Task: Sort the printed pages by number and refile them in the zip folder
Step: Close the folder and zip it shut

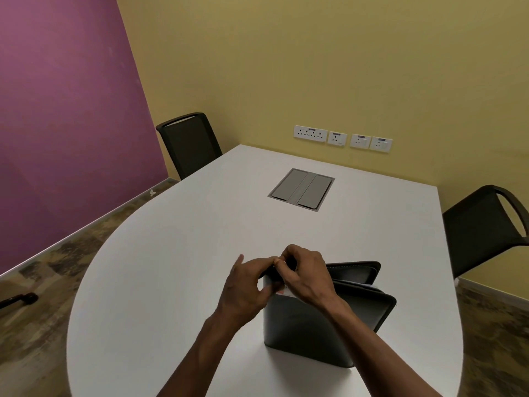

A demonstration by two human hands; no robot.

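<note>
Head view: both hands, left hand [246,285] and right hand [306,273], pinch the upright dark grey zip folder [309,328] at its top corner on the white bench [177,253]. It looks stiff and light; best held by its edges.

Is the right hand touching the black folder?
Touching. The head view shows the right hand curled over the top corner of the zip folder, which stands on the white table, with no gap between fingers and folder edge.

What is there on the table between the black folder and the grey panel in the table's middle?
Nothing: in the head view the white table is bare between the zip folder and the grey panel.
</note>
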